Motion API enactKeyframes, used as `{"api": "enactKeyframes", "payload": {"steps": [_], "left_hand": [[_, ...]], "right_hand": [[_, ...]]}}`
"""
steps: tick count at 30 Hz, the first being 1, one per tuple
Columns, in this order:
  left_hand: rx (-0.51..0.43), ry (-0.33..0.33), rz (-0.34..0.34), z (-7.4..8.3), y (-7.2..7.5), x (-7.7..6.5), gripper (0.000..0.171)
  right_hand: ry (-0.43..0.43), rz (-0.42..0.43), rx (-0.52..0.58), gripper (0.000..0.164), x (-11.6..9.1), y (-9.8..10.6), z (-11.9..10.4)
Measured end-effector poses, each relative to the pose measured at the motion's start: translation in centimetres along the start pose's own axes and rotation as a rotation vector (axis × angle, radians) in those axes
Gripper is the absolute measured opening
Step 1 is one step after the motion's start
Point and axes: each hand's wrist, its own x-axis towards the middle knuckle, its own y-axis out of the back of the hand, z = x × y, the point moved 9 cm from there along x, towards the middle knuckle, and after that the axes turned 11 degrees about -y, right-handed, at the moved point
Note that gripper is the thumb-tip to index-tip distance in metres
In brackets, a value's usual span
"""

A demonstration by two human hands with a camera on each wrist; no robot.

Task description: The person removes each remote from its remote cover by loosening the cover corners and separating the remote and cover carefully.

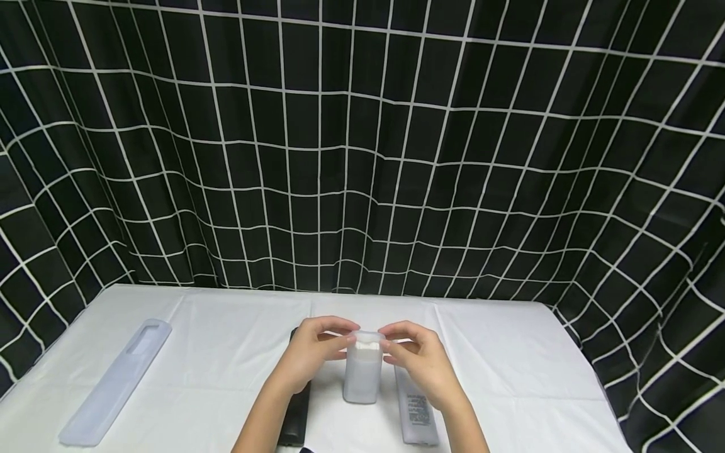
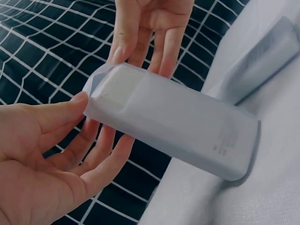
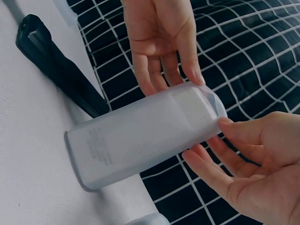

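A translucent, whitish remote-control cover (image 1: 362,380) stands upright on the table in the head view, its open rim at the top. Inside it sits a white remote control (image 2: 123,86), whose end shows below the rim. My left hand (image 1: 308,352) pinches the rim from the left, thumb on the near side and fingers behind. On the opposite side my right hand (image 1: 421,362) pinches the same rim in a like way. Small faint print marks the lower part of the cover in both wrist views.
A black remote control (image 1: 294,418) lies left of the cover, partly behind my left forearm. Right of it lies a translucent case (image 1: 416,409) with dark print. A long pale cover (image 1: 116,380) with a cutout lies far left on the white tablecloth (image 1: 226,340). Behind hangs a black gridded curtain (image 1: 362,157).
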Motion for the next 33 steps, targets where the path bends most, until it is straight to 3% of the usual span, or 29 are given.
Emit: {"api": "enactKeyframes", "payload": {"steps": [6,18,33], "left_hand": [[0.001,0.006,-0.034,-0.3,-0.2,0.2,0.023],[-0.002,0.001,-0.09,0.0,-0.4,0.0,0.024],[0.008,-0.01,-0.089,0.1,-0.4,0.0,0.022]], "right_hand": [[0.018,-0.057,-0.009,0.022,-0.1,0.0,0.0],[0.005,-0.136,0.075,0.024,0.5,0.0,0.7],[-0.033,-0.12,0.081,0.024,0.8,-0.1,1.1]]}}
